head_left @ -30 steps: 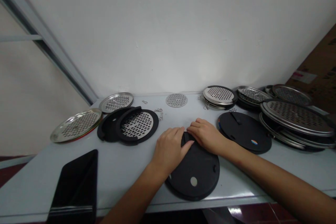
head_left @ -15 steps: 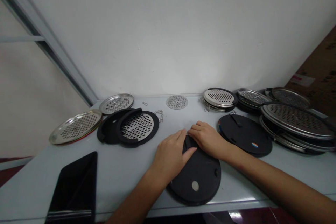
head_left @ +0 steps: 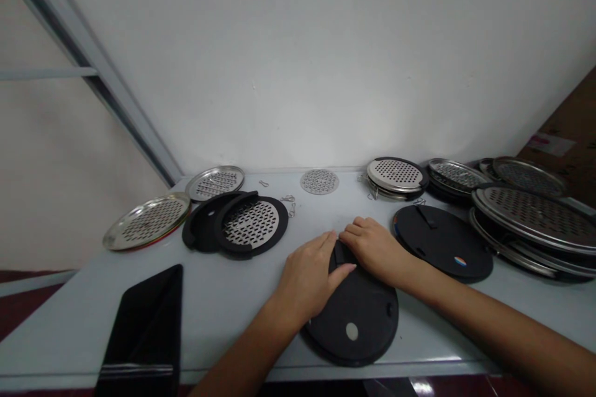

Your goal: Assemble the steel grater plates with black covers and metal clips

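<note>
Black disc, near edge of desk

Disc lies flat on the desk in front of me, pale round spot on its upper face toward my side. My left hand is closed over its far rim, thumb stretched across the face by a dark strap. My right hand has its fingers bent at the same rim, close against the left; its thumb is hidden, so I cannot tell whether it grips.

Right of the disc: a second disc with a coloured oval mark, then a stack of perforated metal plates. Left: a tablet; beyond it, a grater in a black rim, overlapping another black piece. Near the wall: a loose perforated plate, small wire clips nearby.
</note>
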A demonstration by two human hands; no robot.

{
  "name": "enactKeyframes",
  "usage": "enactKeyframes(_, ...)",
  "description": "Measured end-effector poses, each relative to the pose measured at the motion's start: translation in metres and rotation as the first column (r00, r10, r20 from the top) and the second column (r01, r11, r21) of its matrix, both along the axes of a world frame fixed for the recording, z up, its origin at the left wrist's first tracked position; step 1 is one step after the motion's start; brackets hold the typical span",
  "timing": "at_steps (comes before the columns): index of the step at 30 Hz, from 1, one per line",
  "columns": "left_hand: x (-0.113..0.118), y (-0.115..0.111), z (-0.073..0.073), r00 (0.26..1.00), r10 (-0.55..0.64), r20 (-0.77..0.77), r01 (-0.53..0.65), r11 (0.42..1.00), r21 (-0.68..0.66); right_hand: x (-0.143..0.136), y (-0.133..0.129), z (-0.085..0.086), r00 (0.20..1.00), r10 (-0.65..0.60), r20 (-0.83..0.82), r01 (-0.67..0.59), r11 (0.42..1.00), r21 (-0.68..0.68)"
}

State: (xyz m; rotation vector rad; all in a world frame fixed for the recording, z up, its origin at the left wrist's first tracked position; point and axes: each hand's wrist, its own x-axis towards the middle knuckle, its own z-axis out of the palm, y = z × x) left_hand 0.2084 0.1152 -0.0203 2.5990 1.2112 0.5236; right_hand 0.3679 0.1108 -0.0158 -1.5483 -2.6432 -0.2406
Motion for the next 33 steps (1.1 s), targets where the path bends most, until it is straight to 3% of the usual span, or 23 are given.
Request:
enactKeyframes(9,0.0,0.0,0.0,0.999,-0.011,0.032,0.012,1.0,-0.025,-0.005,-0.009,0.004,0.991,-0.047,0.128,0.037,0.996,0.076)
enactKeyframes(20,0.002,-0.001,0.005,0.994,-0.011,-0.105,0.014,0.999,0.031,0.009,0.001,0.007,0.996,0.061,0.072,-0.056,0.996,-0.068)
enactKeyframes(27,0.012,-0.018,0.007,0.981,0.127,-0.144,-0.125,0.992,0.023,0.006,-0.003,0.007,0.995,0.035,0.09,-0.033,0.999,-0.021)
enactKeyframes(33,0.012,-0.019,0.004,0.988,0.102,-0.117,-0.099,0.995,0.034,0.007,-0.004,0.008,0.992,0.016,0.123,-0.015,1.0,-0.007)
